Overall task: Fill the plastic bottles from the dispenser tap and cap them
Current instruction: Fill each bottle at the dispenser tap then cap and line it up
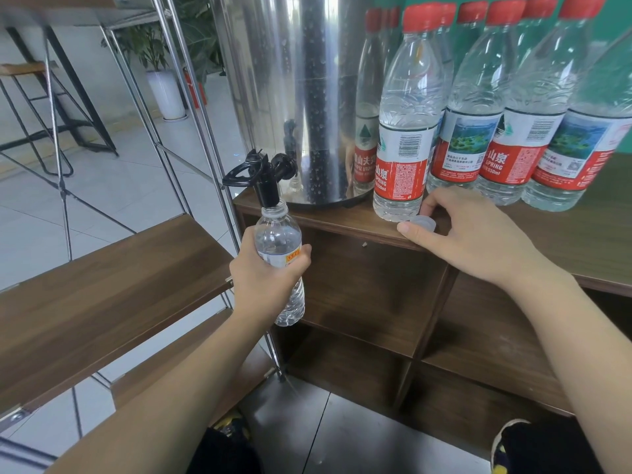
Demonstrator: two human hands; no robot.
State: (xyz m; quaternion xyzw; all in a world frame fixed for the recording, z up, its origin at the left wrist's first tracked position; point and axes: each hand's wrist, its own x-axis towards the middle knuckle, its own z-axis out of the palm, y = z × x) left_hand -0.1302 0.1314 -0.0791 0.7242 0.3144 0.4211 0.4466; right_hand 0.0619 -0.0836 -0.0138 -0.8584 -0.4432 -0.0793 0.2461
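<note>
The small bottle (278,265) sits upright in the left hand (265,278), fingers wrapped round its labelled middle, its open neck lifted right up to the black spout of the dispenser tap (263,179). Long axis near vertical, mouth directly under the nozzle, which looks to be touching or just inside the rim. That alignment is what the fill depends on, and it looks good. Whether water is running I can't make out; the level inside the clear plastic is hard to read too.

Over to the right hand (472,234): it's resting on the worktop (564,234) edge, thumb and fingers curled around a pale loose cap (423,223), pinching it just beside the base of the nearest red-capped bottle (407,131). So the cap lies to the right of the open bottle and a little higher, well apart from its neck; my read is the right hand brings it across once filling is done.

The tap lever points left, away from both hands; the left is nearer but busy.

Behind, the steel dispenser (290,80) is cut off at the top, and a row of capped bottles (513,114) runs off the right edge. The cap is partly covered by the fingers.
</note>
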